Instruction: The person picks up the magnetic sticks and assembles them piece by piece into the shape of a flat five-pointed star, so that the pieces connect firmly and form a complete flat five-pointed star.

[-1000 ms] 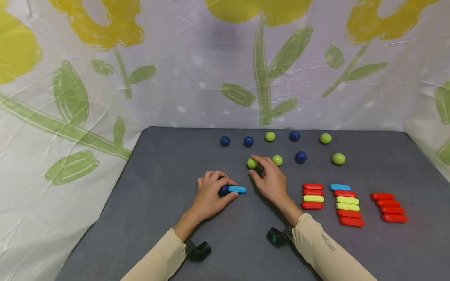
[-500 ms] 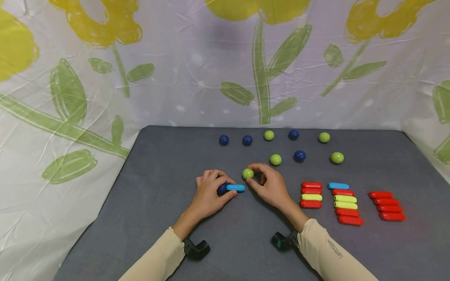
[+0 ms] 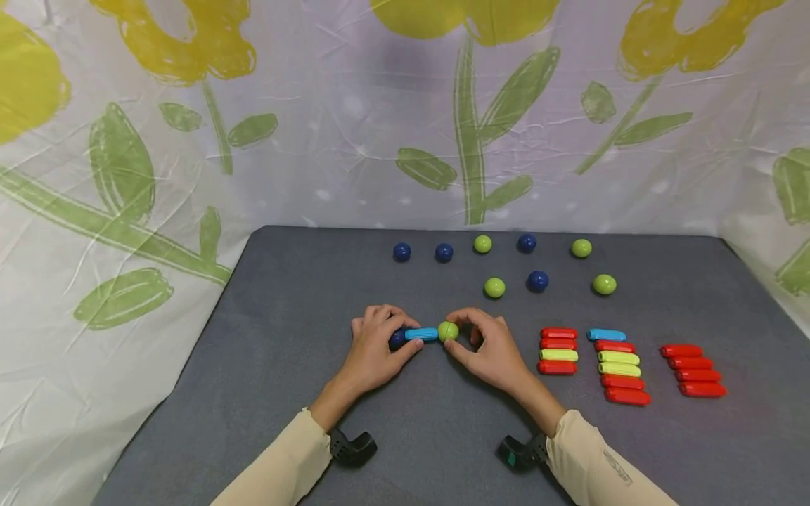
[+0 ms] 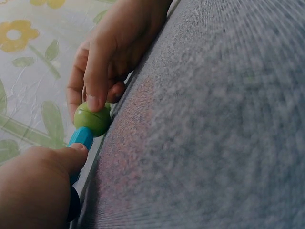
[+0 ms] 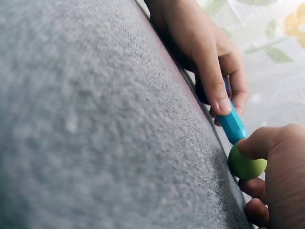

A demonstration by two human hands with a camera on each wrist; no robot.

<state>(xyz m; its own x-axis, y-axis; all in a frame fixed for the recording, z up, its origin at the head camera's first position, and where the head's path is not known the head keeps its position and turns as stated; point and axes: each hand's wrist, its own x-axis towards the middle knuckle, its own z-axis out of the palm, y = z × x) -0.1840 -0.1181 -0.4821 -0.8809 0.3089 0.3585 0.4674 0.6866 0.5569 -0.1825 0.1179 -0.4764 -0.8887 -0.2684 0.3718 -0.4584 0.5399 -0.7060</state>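
Observation:
In the head view the left hand (image 3: 377, 349) pinches a light blue stick (image 3: 421, 334) between thumb and fingers; a dark blue ball (image 3: 396, 340) sits at the stick's left end, partly under the hand. The right hand (image 3: 491, 351) pinches a green ball (image 3: 448, 332) against the stick's right end. Both wrist views show the green ball (image 4: 91, 119) and the blue stick (image 5: 232, 125) end to end. Whether the stick has entered the ball cannot be told.
Several loose blue balls (image 3: 537, 282) and green balls (image 3: 604, 284) lie toward the table's back. Right of the hands are three columns of sticks: a left one (image 3: 558, 355), a middle one with a blue stick (image 3: 606, 335) on top, and a red one (image 3: 699, 375).
The right hand has brought the green ball from farther back toward the person, up to the blue stick's right end. The left hand keeps its hold, with the stick turned slightly.

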